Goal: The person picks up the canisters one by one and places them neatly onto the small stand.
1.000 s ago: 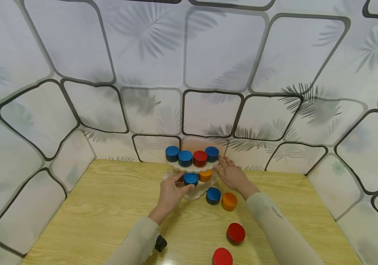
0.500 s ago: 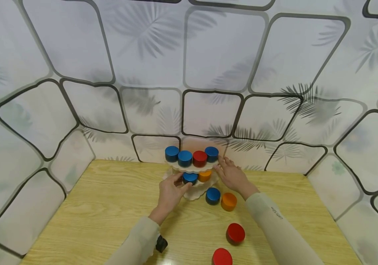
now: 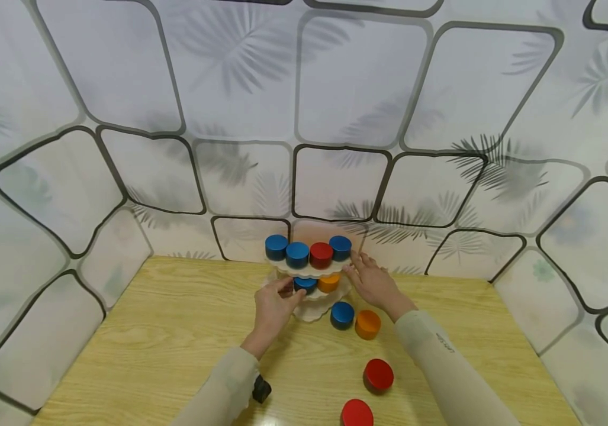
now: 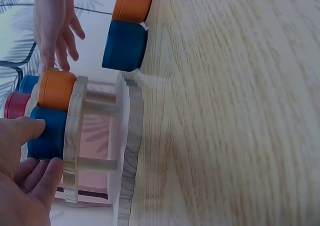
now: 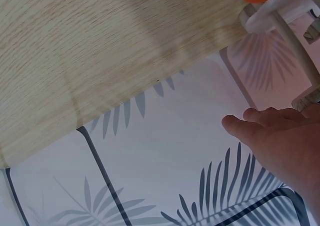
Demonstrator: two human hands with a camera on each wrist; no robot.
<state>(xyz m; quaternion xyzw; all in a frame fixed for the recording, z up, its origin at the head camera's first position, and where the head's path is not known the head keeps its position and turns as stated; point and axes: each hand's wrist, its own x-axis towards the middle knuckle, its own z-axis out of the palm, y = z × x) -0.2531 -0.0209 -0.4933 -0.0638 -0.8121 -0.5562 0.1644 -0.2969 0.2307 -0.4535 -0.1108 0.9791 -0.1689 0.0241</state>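
Note:
A pale wooden stand with scalloped tiers (image 3: 311,312) stands near the back wall. On its middle tier, my left hand (image 3: 273,307) pinches a blue round tin (image 3: 305,286) between thumb and fingers. An orange tin (image 3: 328,283) sits right beside that one; the left wrist view shows the blue tin (image 4: 48,138) against the tier. Three blue tins (image 3: 297,255) and a red tin (image 3: 321,255) stand on the top tier. My right hand (image 3: 375,285) reaches to the right edge of the top tier, its fingers extended; whether they touch it is unclear.
On the table (image 3: 176,331), right of the stand's front, are a blue tin (image 3: 343,315) and an orange tin (image 3: 368,324). Two red tins (image 3: 378,376) lie nearer. A black object (image 3: 262,390) shows by the left sleeve. A patterned wall (image 3: 250,177) stands behind.
My left hand and the blue tin in it have shifted slightly left and back on the middle tier. The right hand has stayed in place.

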